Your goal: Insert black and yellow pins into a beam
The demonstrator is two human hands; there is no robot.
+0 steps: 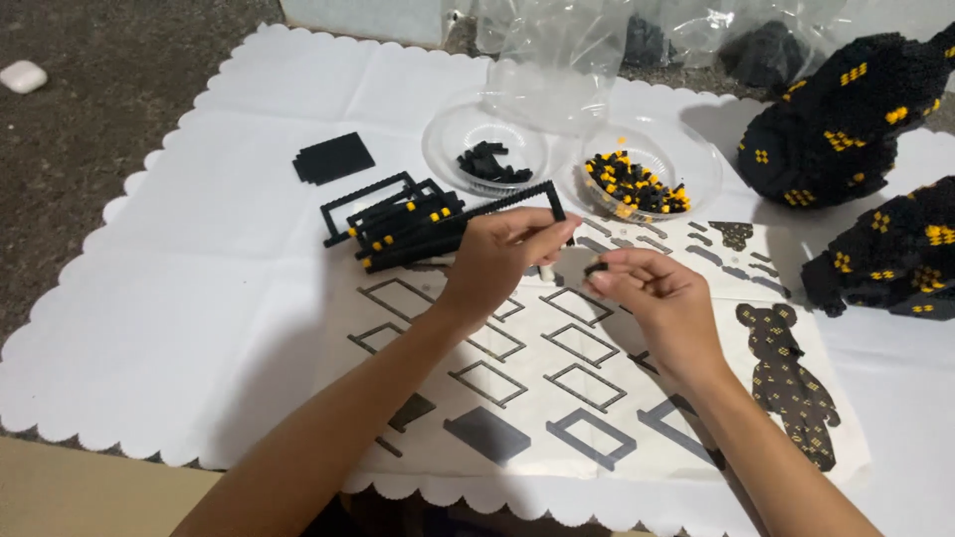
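Observation:
My left hand (502, 257) holds a thin black brick frame (517, 202) by its right end, over the printed instruction sheet (557, 398). My right hand (657, 298) pinches a tiny black brick (595, 268) between thumb and fingers, close to the left hand's fingertips. Just left of the left hand lies a stack of black frames with yellow studs (403, 224).
Two clear bowls stand behind: one with black bricks (487, 164), one with black and yellow bricks (637, 184). A black plate (333, 157) lies at the left. Large black-and-yellow built pieces (846, 119) (885, 254) sit at the right. Plastic bags (577, 50) are at the back.

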